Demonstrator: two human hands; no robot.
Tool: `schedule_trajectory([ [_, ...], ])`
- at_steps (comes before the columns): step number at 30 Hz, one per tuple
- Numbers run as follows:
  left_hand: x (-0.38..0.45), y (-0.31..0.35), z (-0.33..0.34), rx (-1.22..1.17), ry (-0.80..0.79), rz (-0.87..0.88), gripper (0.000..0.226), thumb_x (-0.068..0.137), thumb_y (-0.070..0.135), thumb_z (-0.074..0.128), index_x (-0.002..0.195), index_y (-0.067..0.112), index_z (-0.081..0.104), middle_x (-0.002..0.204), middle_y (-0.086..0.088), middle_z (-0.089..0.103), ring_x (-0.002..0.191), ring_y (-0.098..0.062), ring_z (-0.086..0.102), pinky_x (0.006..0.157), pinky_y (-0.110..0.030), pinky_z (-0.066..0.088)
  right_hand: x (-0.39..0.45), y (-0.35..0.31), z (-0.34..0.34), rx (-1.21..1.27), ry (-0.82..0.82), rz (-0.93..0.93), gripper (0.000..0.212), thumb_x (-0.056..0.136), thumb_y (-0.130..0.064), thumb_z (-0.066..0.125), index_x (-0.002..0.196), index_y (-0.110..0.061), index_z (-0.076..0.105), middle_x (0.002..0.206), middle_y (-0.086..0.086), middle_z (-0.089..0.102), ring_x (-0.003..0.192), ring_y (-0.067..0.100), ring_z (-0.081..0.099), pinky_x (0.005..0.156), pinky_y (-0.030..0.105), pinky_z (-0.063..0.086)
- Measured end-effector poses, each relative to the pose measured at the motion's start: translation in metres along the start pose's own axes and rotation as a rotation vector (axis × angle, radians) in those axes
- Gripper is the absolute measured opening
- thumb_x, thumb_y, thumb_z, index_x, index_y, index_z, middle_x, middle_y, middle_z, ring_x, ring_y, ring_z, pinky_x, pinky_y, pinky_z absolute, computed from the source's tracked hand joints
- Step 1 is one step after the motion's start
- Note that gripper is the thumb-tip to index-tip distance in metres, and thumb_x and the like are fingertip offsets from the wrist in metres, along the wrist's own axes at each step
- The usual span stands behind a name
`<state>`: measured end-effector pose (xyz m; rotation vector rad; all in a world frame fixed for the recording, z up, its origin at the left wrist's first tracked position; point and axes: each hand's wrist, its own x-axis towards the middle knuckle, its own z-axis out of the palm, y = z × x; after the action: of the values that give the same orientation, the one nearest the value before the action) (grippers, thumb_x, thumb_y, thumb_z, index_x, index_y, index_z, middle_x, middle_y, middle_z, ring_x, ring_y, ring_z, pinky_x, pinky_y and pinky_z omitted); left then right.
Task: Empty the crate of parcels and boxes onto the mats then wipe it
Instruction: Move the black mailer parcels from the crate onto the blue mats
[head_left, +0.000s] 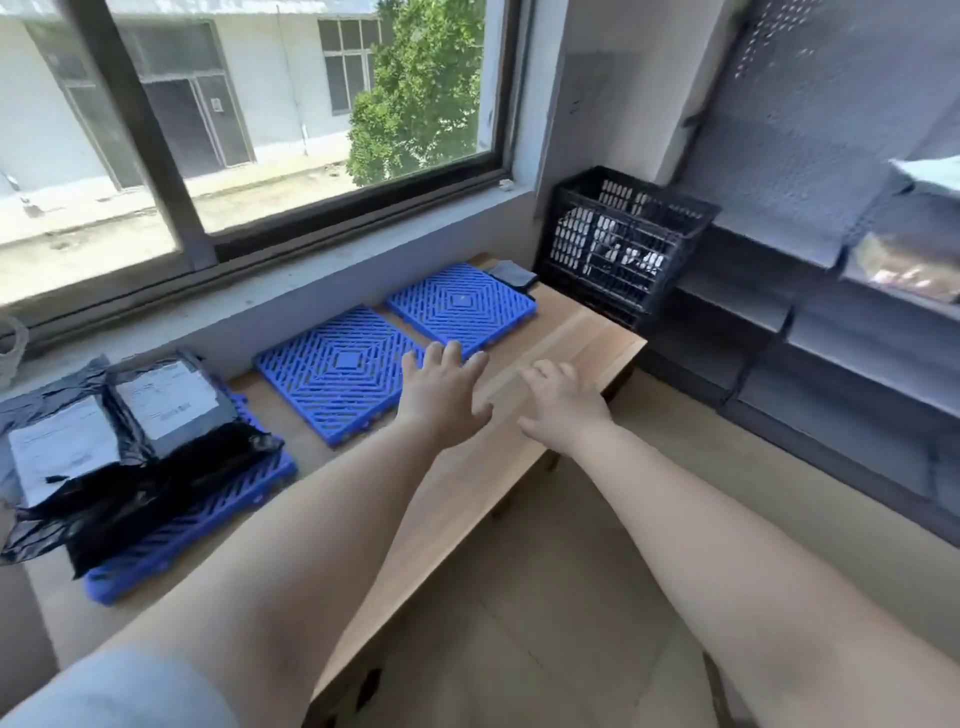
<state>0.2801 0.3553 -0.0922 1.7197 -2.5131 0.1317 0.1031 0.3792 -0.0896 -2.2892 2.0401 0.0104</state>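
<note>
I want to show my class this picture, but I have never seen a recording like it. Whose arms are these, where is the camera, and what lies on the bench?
There is no machine here. One camera, worn on a person's head, looks down at their bare arms. The left hand and right hand reach forward over the long wooden bench, fingers spread, holding nothing. On the bench lie three blue plastic grid mats: the nearest carries black plastic parcels with white labels; the other two are bare. A black slatted plastic crate at the far end shows contents through its slats.
</note>
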Motion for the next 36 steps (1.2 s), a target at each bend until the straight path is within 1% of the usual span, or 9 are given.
schedule_trajectory([
  [3, 0.025, 0.086, -0.010, -0.008, 0.037, 0.090, 0.070, 0.088, 0.061, 0.051, 0.147, 0.030, 0.029, 0.147, -0.009, 0.034, 0.135, -0.032, 0.031, 0.106, -0.056, 0.029, -0.039, 0.080, -0.020, -0.036, 0.034, 0.092, 0.073, 0.089, -0.043, 0.059, 0.152, -0.026, 0.026, 0.148, 0.001, 0.037, 0.134, 0.028, 0.033, 0.103, 0.043, 0.039],
  [6, 0.045, 0.165, -0.014, -0.027, 0.066, 0.173, 0.068, 0.088, 0.061, 0.051, 0.145, 0.030, 0.029, 0.146, -0.009, 0.036, 0.136, -0.032, 0.031, 0.104, -0.054, 0.029, -0.077, 0.153, -0.033, -0.051, 0.065, 0.191, 0.069, 0.088, -0.045, 0.060, 0.148, -0.025, 0.033, 0.141, 0.002, 0.044, 0.129, 0.029, 0.037, 0.097, 0.043, 0.040],
  [9, 0.062, 0.231, -0.016, -0.016, 0.082, 0.256, 0.068, 0.088, 0.060, 0.051, 0.145, 0.030, 0.030, 0.146, -0.009, 0.038, 0.135, -0.032, 0.033, 0.103, -0.054, 0.029, -0.108, 0.211, -0.037, -0.041, 0.089, 0.295, 0.065, 0.086, -0.045, 0.062, 0.144, -0.025, 0.038, 0.135, 0.002, 0.049, 0.126, 0.029, 0.040, 0.096, 0.042, 0.040],
  [13, 0.088, 0.295, -0.014, -0.012, 0.099, 0.348, 0.066, 0.087, 0.060, 0.052, 0.142, 0.029, 0.034, 0.141, -0.007, 0.041, 0.130, -0.032, 0.036, 0.101, -0.052, 0.030, -0.134, 0.268, -0.032, -0.048, 0.106, 0.395, 0.065, 0.085, -0.044, 0.064, 0.143, -0.027, 0.040, 0.139, 0.000, 0.046, 0.129, 0.027, 0.037, 0.101, 0.041, 0.038],
  [19, 0.135, 0.366, 0.005, 0.003, 0.072, 0.462, 0.065, 0.087, 0.059, 0.052, 0.140, 0.028, 0.032, 0.137, -0.006, 0.040, 0.126, -0.031, 0.036, 0.104, -0.054, 0.029, -0.141, 0.335, -0.020, -0.051, 0.141, 0.494, 0.062, 0.087, -0.039, 0.063, 0.143, -0.026, 0.041, 0.142, -0.001, 0.045, 0.132, 0.027, 0.035, 0.106, 0.042, 0.034],
  [23, 0.186, 0.401, 0.020, -0.022, 0.063, 0.532, 0.064, 0.086, 0.058, 0.054, 0.139, 0.028, 0.034, 0.136, -0.006, 0.041, 0.126, -0.030, 0.036, 0.109, -0.055, 0.026, -0.118, 0.378, -0.014, -0.050, 0.080, 0.581, 0.065, 0.086, -0.042, 0.065, 0.143, -0.027, 0.039, 0.143, 0.001, 0.043, 0.132, 0.028, 0.034, 0.109, 0.045, 0.031],
  [28, 0.287, 0.425, 0.025, -0.050, 0.086, 0.576, 0.065, 0.088, 0.059, 0.052, 0.142, 0.028, 0.032, 0.137, -0.005, 0.041, 0.127, -0.030, 0.036, 0.110, -0.056, 0.025, -0.051, 0.439, -0.029, -0.060, 0.046, 0.644, 0.065, 0.088, -0.043, 0.062, 0.145, -0.027, 0.035, 0.146, 0.001, 0.039, 0.136, 0.028, 0.028, 0.113, 0.051, 0.024],
  [32, 0.395, 0.434, 0.012, -0.052, 0.134, 0.598, 0.073, 0.087, 0.069, 0.045, 0.146, 0.029, 0.027, 0.141, -0.006, 0.041, 0.131, -0.031, 0.035, 0.111, -0.057, 0.022, 0.029, 0.499, -0.069, -0.082, 0.099, 0.663, 0.064, 0.089, -0.041, 0.061, 0.145, -0.025, 0.035, 0.147, 0.002, 0.038, 0.137, 0.030, 0.027, 0.115, 0.053, 0.021],
  [36, 0.504, 0.434, 0.010, -0.049, 0.163, 0.557, 0.075, 0.088, 0.071, 0.042, 0.148, 0.029, 0.025, 0.143, -0.007, 0.041, 0.133, -0.032, 0.036, 0.110, -0.056, 0.025, 0.119, 0.547, -0.092, -0.037, 0.143, 0.682, 0.065, 0.090, -0.042, 0.061, 0.147, -0.024, 0.035, 0.149, 0.004, 0.039, 0.138, 0.031, 0.029, 0.114, 0.053, 0.026],
])
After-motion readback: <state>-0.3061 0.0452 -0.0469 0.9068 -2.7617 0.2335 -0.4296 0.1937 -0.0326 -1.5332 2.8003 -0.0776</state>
